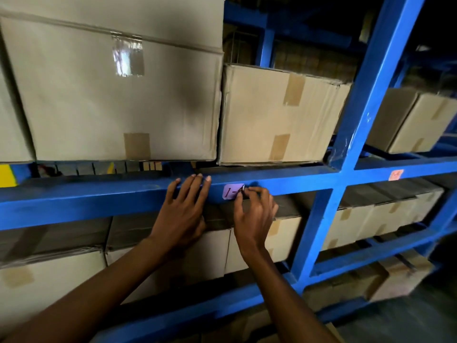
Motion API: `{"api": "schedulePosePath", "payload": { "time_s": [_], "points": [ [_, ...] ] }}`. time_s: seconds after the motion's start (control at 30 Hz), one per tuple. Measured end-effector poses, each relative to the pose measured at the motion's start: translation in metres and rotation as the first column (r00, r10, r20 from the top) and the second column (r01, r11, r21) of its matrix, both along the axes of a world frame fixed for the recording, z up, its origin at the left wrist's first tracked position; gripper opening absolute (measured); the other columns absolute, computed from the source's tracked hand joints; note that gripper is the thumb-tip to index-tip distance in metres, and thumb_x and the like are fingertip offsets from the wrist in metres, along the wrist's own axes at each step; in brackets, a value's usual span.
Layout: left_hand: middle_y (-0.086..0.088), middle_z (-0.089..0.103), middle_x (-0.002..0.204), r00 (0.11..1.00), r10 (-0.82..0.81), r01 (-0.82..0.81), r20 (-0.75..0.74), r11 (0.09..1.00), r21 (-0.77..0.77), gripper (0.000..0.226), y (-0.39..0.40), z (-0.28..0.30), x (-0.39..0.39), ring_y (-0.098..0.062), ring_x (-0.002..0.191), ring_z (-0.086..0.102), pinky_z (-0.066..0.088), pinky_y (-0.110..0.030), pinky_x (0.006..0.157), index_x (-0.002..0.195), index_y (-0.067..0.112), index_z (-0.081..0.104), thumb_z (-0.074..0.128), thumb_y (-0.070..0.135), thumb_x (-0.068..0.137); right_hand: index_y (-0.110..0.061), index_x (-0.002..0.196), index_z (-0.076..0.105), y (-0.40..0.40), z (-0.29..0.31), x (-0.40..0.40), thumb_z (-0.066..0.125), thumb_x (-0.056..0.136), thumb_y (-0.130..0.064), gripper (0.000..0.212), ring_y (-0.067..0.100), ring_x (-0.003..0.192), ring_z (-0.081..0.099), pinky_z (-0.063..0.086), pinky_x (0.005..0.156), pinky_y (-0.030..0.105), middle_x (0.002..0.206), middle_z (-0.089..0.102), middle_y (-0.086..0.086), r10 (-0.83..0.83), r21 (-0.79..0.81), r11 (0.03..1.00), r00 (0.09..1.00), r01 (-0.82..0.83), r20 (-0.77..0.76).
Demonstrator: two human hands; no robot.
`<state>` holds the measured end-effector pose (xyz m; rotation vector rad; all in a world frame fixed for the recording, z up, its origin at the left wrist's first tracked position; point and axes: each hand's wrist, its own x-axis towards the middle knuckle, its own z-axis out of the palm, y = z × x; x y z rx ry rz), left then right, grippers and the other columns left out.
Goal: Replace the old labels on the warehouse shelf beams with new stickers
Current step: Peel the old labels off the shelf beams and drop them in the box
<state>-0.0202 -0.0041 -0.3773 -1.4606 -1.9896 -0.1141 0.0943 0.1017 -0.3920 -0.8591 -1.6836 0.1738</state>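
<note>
On the blue beam [99, 196], the left hand [184, 206] rests flat, fingers straight, while the right hand [254, 209] pinches the right edge of the purple sticker [231, 191].

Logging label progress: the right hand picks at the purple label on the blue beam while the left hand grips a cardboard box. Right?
Not quite. In the head view the left hand rests flat on the blue beam, not a box. The right hand does pick at the purple label.
</note>
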Motion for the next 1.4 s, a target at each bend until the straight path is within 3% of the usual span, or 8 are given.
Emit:
{"api": "schedulePosePath", "payload": {
  "time_s": [0.17, 0.3, 0.4, 0.53, 0.73, 0.97, 1.2, 1.4],
  "points": [
    [-0.022, 0.051, 0.135, 1.000, -0.028, 0.028, -0.005, 0.999, 0.018, 0.097, 0.004, -0.002, -0.003, -0.036, 0.125, 0.050, 0.036, -0.052, 0.104, 0.137, 0.004, 0.039, 0.079, 0.036, 0.055, -0.016, 0.074, 0.061, 0.013, 0.011, 0.016, 0.065, 0.077, -0.016, 0.004, 0.009, 0.075, 0.056, 0.047, 0.070, 0.021, 0.080, 0.061, 0.003, 0.301, -0.200, 0.923, 0.940, -0.330, -0.159],
    [-0.025, 0.040, 0.144, 0.997, -0.051, 0.052, -0.050, 0.998, 0.029, 0.093, 0.010, -0.005, 0.002, -0.039, 0.134, 0.036, 0.015, -0.050, 0.111, 0.140, 0.002, 0.034, 0.074, 0.030, 0.060, -0.025, 0.066, 0.058, 0.029, 0.008, 0.046, 0.061, 0.077, -0.007, 0.021, 0.003, 0.067, 0.057, 0.044, 0.065, 0.009, 0.071, 0.063, -0.002, 0.337, -0.263, 0.847, 0.849, -0.462, -0.407],
    [-0.023, 0.030, 0.149, 0.983, -0.144, 0.142, -0.116, 0.989, -0.031, 0.091, 0.035, -0.007, 0.026, -0.038, 0.138, 0.026, 0.016, -0.051, 0.113, 0.142, 0.003, 0.029, 0.068, 0.029, 0.064, -0.023, 0.068, 0.061, 0.056, 0.003, 0.079, 0.059, 0.081, -0.005, 0.022, -0.002, 0.067, 0.059, 0.047, 0.065, 0.009, 0.073, 0.066, -0.002, 0.291, -0.322, 0.822, 0.833, -0.469, -0.470],
    [-0.022, 0.034, 0.148, 0.971, -0.210, 0.202, -0.110, 0.976, -0.077, 0.093, 0.086, -0.005, 0.070, -0.036, 0.138, 0.029, 0.023, -0.054, 0.113, 0.140, 0.002, 0.032, 0.068, 0.030, 0.060, -0.021, 0.074, 0.065, 0.097, -0.012, 0.119, 0.057, 0.084, -0.004, 0.021, 0.010, 0.078, 0.063, 0.050, 0.071, 0.017, 0.081, 0.069, 0.001, 0.230, -0.377, 0.806, 0.829, -0.455, -0.509],
    [-0.022, 0.028, 0.151, 0.965, -0.232, 0.211, -0.124, 0.964, -0.160, 0.089, 0.180, -0.010, 0.142, -0.036, 0.141, 0.022, 0.015, -0.056, 0.113, 0.142, 0.002, 0.029, 0.063, 0.033, 0.066, -0.004, 0.082, 0.067, 0.177, -0.039, 0.201, 0.053, 0.084, 0.004, 0.017, 0.016, 0.077, 0.062, 0.050, 0.078, 0.033, 0.082, 0.068, 0.009, 0.140, -0.433, 0.813, 0.853, -0.390, -0.504],
    [-0.020, 0.024, 0.153, 0.960, -0.227, 0.182, -0.162, 0.950, -0.253, 0.088, 0.266, -0.038, 0.208, -0.034, 0.143, 0.017, 0.008, -0.053, 0.114, 0.144, 0.003, 0.025, 0.060, 0.037, 0.070, -0.001, 0.083, 0.067, 0.255, -0.089, 0.263, 0.055, 0.082, 0.007, 0.015, 0.003, 0.067, 0.060, 0.050, 0.069, 0.017, 0.079, 0.068, 0.009, 0.118, -0.512, 0.745, 0.841, -0.427, -0.528],
    [-0.020, -0.013, 0.152, 0.980, -0.179, 0.118, -0.084, 0.872, -0.475, 0.082, 0.288, -0.120, 0.232, -0.035, 0.142, -0.013, -0.015, -0.050, 0.111, 0.146, 0.003, 0.000, 0.044, 0.032, 0.083, -0.006, 0.079, 0.069, 0.277, -0.197, 0.288, 0.060, 0.076, 0.007, 0.015, 0.019, 0.070, 0.059, 0.046, 0.066, 0.027, 0.076, 0.068, 0.014, 0.073, -0.722, 0.600, 0.923, -0.344, -0.379],
    [-0.022, -0.024, 0.150, 0.984, -0.136, 0.041, -0.116, 0.803, -0.594, 0.076, 0.289, -0.174, 0.237, -0.037, 0.139, -0.021, -0.013, -0.049, 0.111, 0.144, 0.003, -0.011, 0.036, 0.029, 0.091, -0.004, 0.075, 0.070, 0.262, -0.314, 0.334, 0.062, 0.079, -0.007, 0.010, 0.017, 0.068, 0.058, 0.041, 0.060, 0.010, 0.077, 0.069, 0.013, 0.229, -0.916, 0.381, 0.973, -0.125, -0.038]
  ]
}}
